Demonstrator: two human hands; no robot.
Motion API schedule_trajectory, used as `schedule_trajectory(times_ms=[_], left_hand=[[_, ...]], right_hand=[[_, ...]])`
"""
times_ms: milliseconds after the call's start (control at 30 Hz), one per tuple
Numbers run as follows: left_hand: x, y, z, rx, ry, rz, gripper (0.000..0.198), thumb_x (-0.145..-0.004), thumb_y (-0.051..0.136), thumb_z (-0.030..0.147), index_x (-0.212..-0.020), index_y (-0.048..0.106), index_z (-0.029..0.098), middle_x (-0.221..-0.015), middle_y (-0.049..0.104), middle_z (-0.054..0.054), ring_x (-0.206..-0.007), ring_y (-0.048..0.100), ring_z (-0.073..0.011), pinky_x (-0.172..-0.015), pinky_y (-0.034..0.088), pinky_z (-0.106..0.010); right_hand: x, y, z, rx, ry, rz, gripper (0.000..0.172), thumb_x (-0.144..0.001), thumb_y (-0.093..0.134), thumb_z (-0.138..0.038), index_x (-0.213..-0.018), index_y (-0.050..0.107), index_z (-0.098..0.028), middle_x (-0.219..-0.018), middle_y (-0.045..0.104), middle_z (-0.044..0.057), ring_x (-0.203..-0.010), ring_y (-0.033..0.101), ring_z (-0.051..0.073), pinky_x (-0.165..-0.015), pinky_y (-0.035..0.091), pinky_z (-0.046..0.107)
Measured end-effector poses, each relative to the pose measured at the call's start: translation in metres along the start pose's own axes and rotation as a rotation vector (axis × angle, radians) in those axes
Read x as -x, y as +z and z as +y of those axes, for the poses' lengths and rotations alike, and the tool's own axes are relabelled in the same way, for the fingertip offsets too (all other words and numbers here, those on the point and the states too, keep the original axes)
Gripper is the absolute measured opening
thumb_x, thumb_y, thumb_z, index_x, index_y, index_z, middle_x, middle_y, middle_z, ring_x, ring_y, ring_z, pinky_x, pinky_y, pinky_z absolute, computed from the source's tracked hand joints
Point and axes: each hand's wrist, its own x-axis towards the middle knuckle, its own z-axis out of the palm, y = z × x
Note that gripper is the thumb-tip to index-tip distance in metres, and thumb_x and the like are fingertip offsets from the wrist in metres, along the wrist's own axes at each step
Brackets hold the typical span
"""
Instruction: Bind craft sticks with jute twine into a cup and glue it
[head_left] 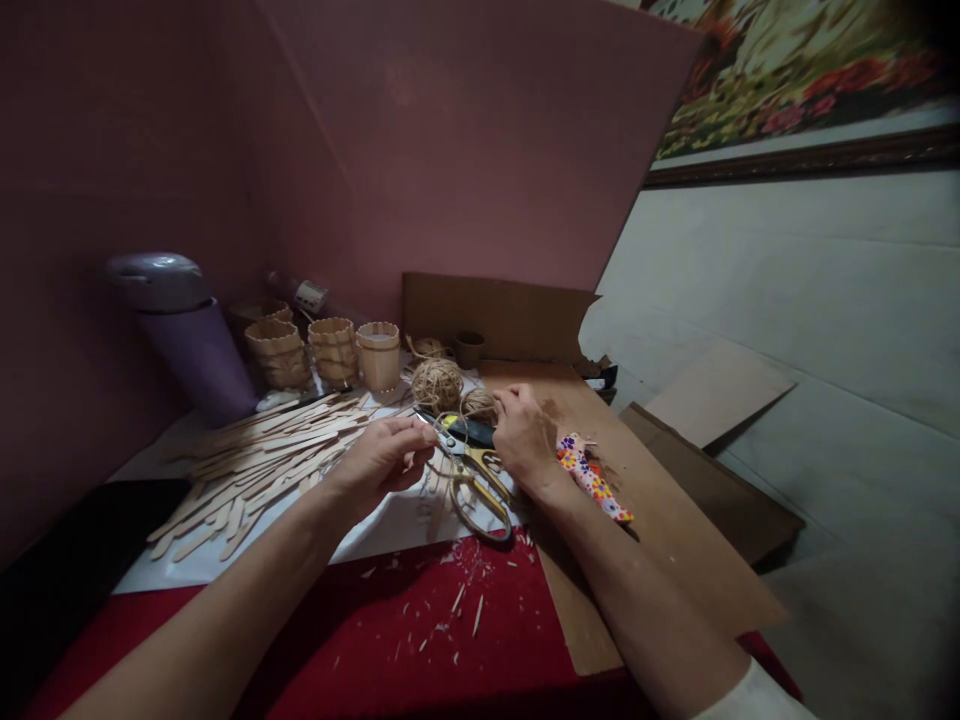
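My left hand [386,455] hovers over a spread of wooden craft sticks [259,460], its fingers pinched together near the tips of gold-handled scissors [472,480]. What the pinch holds is too small to make out. My right hand [525,435] rests curled, back up, beside a small ball of twine [478,403] and a black and yellow tool [469,428]. Its fingers are closed, and what is under them is hidden. A flower-patterned stick [592,478] lies just right of that hand on brown cardboard [660,540].
A larger twine ball [436,383] and several stick-built cups [334,350] stand at the back, next to a purple jug [187,335]. White paper [390,530] lies under the sticks. Wood shavings litter the red cloth [420,640]. Cardboard sheets [712,400] lie on the floor at right.
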Motion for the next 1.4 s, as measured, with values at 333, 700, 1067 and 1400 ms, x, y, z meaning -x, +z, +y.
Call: schedule_trajectory(times_ms=[333, 700, 1067, 1400], left_hand=[[0.001, 0.005, -0.003, -0.185, -0.017, 0.019, 0.024, -0.068, 0.067, 0.031, -0.060, 0.051, 0.015, -0.049, 0.041, 0.006, -0.036, 0.026, -0.0023, -0.037, 0.014, -0.020], [-0.002, 0.004, -0.008, -0.231, -0.060, 0.082, 0.035, -0.063, 0.072, 0.038, -0.052, 0.047, 0.017, -0.040, 0.038, 0.007, -0.033, 0.027, -0.0028, -0.036, 0.012, -0.020], [-0.002, 0.005, -0.004, -0.044, -0.008, 0.104, 0.033, -0.063, 0.074, 0.034, -0.058, 0.048, 0.015, -0.045, 0.038, 0.008, -0.034, 0.027, -0.0015, -0.036, 0.011, -0.018], [-0.001, 0.001, -0.005, -0.014, 0.017, 0.070, 0.026, -0.067, 0.071, 0.031, -0.064, 0.051, 0.014, -0.049, 0.038, 0.008, -0.037, 0.029, -0.0019, -0.038, 0.011, -0.019]], right_hand=[[0.003, -0.009, -0.026, -0.456, -0.354, -0.311, 0.020, -0.092, 0.052, -0.024, -0.078, 0.065, -0.018, -0.096, 0.065, 0.005, -0.097, 0.054, 0.018, -0.091, 0.039, 0.036], [0.015, -0.010, -0.032, -0.155, -0.671, -0.184, 0.015, -0.090, 0.047, -0.018, -0.081, 0.058, -0.017, -0.093, 0.061, 0.010, -0.088, 0.051, 0.021, -0.081, 0.040, 0.035], [0.020, -0.011, -0.035, -0.252, -0.452, -0.275, 0.015, -0.083, 0.047, -0.013, -0.085, 0.060, -0.017, -0.078, 0.066, 0.004, -0.072, 0.059, 0.015, -0.066, 0.041, 0.025], [0.020, -0.009, -0.034, -0.376, -0.383, -0.265, 0.023, -0.080, 0.049, -0.008, -0.092, 0.064, -0.019, -0.077, 0.068, 0.001, -0.065, 0.059, 0.012, -0.061, 0.042, 0.022]])
